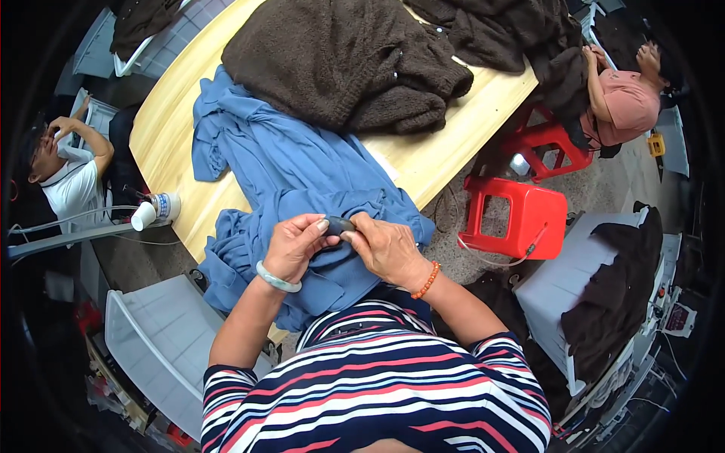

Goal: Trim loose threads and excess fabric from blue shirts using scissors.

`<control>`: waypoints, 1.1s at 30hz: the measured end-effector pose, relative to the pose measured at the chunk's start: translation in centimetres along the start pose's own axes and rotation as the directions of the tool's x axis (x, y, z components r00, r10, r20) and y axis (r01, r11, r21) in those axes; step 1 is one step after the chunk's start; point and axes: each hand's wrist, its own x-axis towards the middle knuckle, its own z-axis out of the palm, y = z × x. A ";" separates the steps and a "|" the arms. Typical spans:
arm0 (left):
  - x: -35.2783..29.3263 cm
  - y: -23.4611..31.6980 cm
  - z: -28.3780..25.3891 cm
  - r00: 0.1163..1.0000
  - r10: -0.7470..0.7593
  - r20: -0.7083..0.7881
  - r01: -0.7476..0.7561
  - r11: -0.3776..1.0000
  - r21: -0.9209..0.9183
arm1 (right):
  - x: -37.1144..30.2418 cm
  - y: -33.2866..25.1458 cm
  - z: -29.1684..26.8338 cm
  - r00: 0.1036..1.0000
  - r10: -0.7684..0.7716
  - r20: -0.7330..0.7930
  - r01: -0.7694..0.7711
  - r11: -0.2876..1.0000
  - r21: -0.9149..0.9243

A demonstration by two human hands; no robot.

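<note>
Between my two hands is a small, dark, rounded object (339, 226) whose kind I cannot make out. The thumb and fingers of my left hand (294, 243) pinch its left end, and a pale bangle circles that wrist. At its right end, my right hand (388, 249) is closed on it with thumb and bent fingers; an orange bead bracelet is on this wrist. Both hands are over a blue garment (283, 162), which lies crumpled along the table and hangs over the near edge towards my lap. Beyond it rests a heap of dark brown fleece clothing (325, 60).
The pale wooden table (170, 128) carries more dark brown cloth (491, 30) at the far right. A white cup (143, 217) stands at the left. Red stools (521, 215) and a grey bin (563, 260) are to the right; another bin (162, 332) is near left. Two people sit nearby.
</note>
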 end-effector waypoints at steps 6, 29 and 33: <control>0.4 0.0 -0.2 1.000 0.003 -0.004 -0.003 1.000 0.001 | 0.1 0.5 -0.3 0.998 0.054 -0.036 -0.051 0.996 0.074; -6.0 -2.5 0.4 0.823 0.566 0.032 0.040 -0.114 0.993 | -0.5 8.6 -1.1 0.844 0.455 0.284 -0.532 0.781 0.328; -6.9 -1.9 -0.6 0.759 0.650 -0.035 0.184 -0.163 0.969 | 1.0 4.9 -3.4 0.850 0.349 0.394 -0.496 0.782 0.378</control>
